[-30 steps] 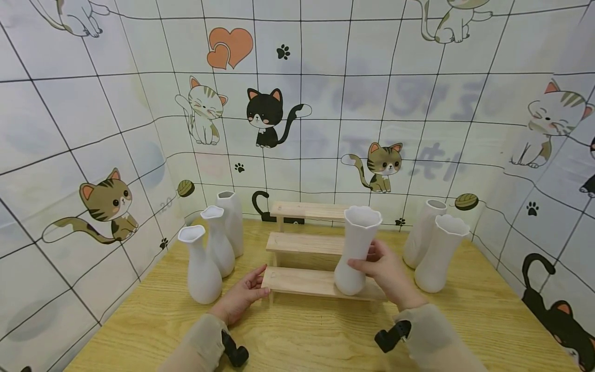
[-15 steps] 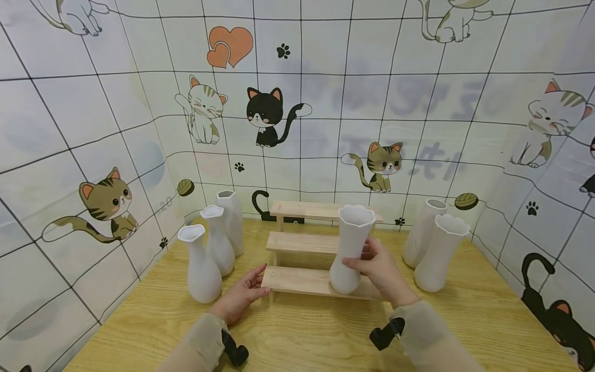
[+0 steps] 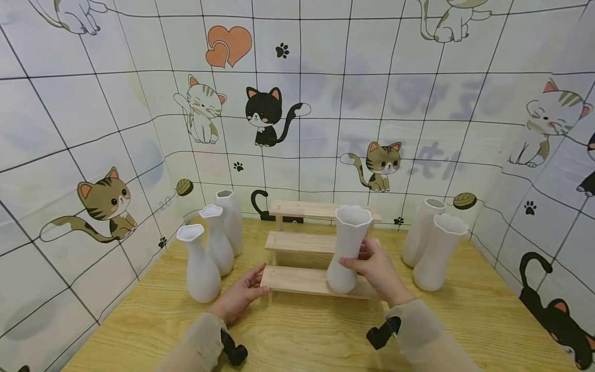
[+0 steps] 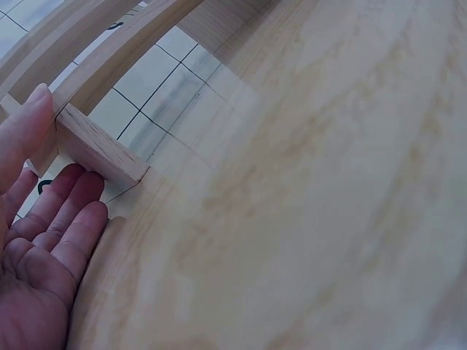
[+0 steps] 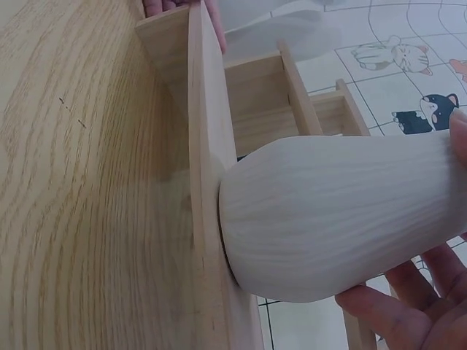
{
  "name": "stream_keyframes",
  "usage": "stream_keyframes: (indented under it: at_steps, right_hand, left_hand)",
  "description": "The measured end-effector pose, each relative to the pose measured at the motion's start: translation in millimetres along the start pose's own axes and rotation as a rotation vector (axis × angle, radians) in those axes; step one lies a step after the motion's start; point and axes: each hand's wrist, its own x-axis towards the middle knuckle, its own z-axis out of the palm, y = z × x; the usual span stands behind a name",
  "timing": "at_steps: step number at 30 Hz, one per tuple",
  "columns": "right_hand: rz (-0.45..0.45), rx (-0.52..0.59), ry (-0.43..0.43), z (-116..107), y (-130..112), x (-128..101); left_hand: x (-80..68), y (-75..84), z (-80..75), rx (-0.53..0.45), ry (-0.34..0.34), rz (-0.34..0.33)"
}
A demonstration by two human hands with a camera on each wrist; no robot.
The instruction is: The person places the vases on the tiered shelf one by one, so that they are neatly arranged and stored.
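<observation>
A three-step wooden shelf stands mid-table. On its lowest step stands a tall white vase with a wavy rim, upright. My right hand grips the vase's lower body from the right, fingers wrapped around it; the right wrist view shows the vase resting on the step with my fingers under it. My left hand rests at the left end of the lowest step. There the thumb lies along the board end and the straight fingers lie on the table beside it.
Three white vases stand in a row at the left of the shelf. Two more stand at the right. Cat-patterned walls enclose the wooden table on three sides.
My right hand has slid the vase a little to the left along the lowest step. The left hand has stayed at the step's end.
</observation>
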Motion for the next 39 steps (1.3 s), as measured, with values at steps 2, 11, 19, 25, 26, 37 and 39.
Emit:
stream_keyframes:
  at_steps: [2,11,19,25,26,37,39]
  right_hand:
    - [0.001,0.001,-0.001,0.7,0.2,0.5]
    - [0.010,-0.003,-0.003,2.3,-0.8,1.7]
    - [0.007,-0.016,-0.004,2.9,3.1,3.1]
    - [-0.017,-0.020,-0.007,3.6,8.5,3.5]
    - [-0.020,-0.017,-0.008,3.8,8.7,3.4]
    - [-0.012,-0.011,0.013,7.3,7.5,-0.6]
    - [-0.008,-0.015,0.017,7.6,6.9,-1.7]
  left_hand:
    - [0.2,-0.2,0.0,-0.002,-0.002,-0.001]
    - [-0.2,1.2,0.9,-0.021,-0.004,0.001]
    - [0.4,-1.9,-0.2,-0.017,-0.016,0.029]
    - [0.5,-2.3,0.0,-0.022,-0.016,0.028]
    - [0.4,-2.2,0.1,-0.021,-0.016,0.027]
    - [-0.9,-0.8,0.3,-0.020,-0.015,0.023]
    - [-1.1,-0.7,0.5,-0.019,-0.015,0.022]
